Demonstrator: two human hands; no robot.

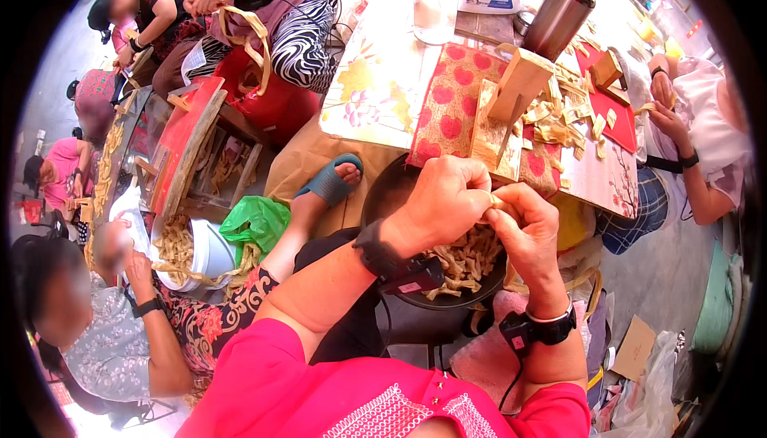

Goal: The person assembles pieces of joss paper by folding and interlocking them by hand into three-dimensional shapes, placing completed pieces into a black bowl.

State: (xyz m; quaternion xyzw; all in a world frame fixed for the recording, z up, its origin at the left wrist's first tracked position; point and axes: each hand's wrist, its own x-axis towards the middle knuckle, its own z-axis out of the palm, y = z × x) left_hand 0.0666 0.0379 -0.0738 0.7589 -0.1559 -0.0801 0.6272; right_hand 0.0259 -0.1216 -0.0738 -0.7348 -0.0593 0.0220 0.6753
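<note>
Pink top (319,396) lies nearest, below left hand (450,197) and right hand (527,226). Both hands, nearly closed, pinch a pale piece (493,199); beneath them, a dark pan (390,189) holds folded strips (462,269).

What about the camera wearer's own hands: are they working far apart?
No: the left hand and right hand are close together, fingertips pinched at a small pale piece.

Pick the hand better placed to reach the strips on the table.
Probably the right hand: it looks nearer the strips, while the wooden stand rises between them and the left hand.
</note>
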